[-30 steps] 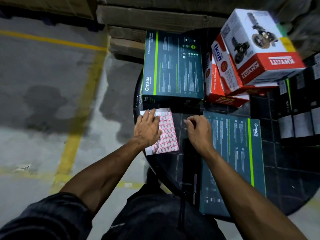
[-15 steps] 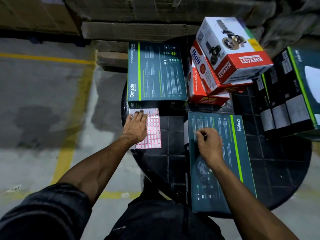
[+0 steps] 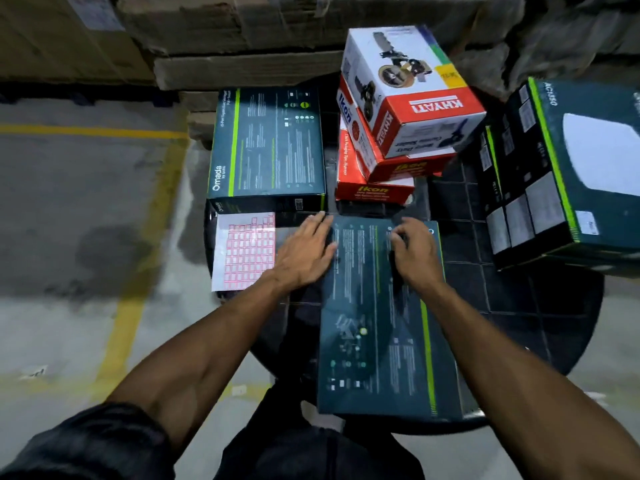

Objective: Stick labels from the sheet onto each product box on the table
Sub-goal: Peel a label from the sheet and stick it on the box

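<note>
A white label sheet (image 3: 244,251) with red-framed labels lies on the dark round table (image 3: 519,306), at its left edge. My left hand (image 3: 304,251) is off the sheet, flat with fingers apart, touching the far left edge of the near dark Omada box (image 3: 377,334). On that box's far end my right hand (image 3: 414,252) has its fingers curled down; whether a label is under them is hidden. Another Omada box (image 3: 270,143) lies behind the sheet. Red Ikon boxes (image 3: 374,192) carry a tilted white and red Khyati box (image 3: 412,95).
A large dark box with a green stripe (image 3: 568,168) stands at the table's right side. Stacked brown cartons (image 3: 242,46) line the back. The grey floor with yellow lines (image 3: 131,306) lies to the left, below the table edge.
My left hand has left the label sheet and moved right to the near box's edge. My right hand has slid toward the far right of that box's top.
</note>
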A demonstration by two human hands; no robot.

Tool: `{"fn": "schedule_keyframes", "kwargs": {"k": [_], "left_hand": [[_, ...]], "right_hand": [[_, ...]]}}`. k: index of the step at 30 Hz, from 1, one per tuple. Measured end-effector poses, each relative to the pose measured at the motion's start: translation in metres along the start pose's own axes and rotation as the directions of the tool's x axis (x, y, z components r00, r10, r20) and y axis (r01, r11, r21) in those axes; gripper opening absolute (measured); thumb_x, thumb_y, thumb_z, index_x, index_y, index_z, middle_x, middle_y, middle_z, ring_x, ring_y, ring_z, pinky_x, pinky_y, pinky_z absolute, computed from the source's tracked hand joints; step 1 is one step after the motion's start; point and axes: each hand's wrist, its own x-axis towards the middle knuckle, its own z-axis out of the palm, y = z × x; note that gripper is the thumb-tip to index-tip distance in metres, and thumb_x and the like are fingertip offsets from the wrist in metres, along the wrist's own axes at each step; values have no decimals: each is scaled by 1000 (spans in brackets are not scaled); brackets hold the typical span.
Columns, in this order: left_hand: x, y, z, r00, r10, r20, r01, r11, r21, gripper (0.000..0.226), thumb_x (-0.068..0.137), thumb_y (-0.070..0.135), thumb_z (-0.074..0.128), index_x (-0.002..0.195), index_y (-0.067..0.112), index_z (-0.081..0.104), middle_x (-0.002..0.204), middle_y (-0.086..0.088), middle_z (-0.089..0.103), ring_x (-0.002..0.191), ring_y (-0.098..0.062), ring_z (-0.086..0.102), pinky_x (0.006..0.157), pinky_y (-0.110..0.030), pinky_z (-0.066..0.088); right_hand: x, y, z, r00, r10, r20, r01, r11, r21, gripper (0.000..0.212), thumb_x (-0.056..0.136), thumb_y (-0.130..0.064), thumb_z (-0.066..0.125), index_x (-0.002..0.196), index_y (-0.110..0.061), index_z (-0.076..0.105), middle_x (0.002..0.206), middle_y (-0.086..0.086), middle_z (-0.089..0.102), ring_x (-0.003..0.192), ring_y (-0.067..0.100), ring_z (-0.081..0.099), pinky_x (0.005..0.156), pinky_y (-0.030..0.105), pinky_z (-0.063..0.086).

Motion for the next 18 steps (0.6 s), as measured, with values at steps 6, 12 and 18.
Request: {"fn": "schedule_keyframes", "kwargs": {"k": [6, 12, 18], "left_hand": [[35, 50, 2, 969, -187, 160, 176, 981, 79, 71, 100, 43, 37, 155, 16, 2, 163, -7, -2, 150, -25, -4, 121, -46, 12], [23, 65, 12, 953, -264, 146, 244, 960, 140, 72, 100, 42, 40, 156, 17, 2, 163, -4, 1, 150, -25, -4, 116, -51, 20], [-12, 80, 25, 950, -280, 136, 261, 954, 146, 69, 102, 41, 33, 155, 12, -1, 163, -9, -2, 149, -26, -7, 117, -53, 23]], "right_hand": [[38, 15, -20, 989, 69, 133, -55, 993, -107, 21, 95, -26, 54, 75, -24, 54, 108, 6, 67, 114, 27, 57, 93, 41, 45], [27, 32, -23, 992, -3, 127, 20, 991, -132, 21, 96, -26, 47, 76, -22, 51, 86, -1, 65, 88, 25, 58, 85, 39, 41], [-3, 40, -23, 994, -77, 73, 83, 993, -89, 19, 97, -20, 46, 79, -20, 51, 81, -5, 59, 84, 22, 56, 87, 37, 35]]}}
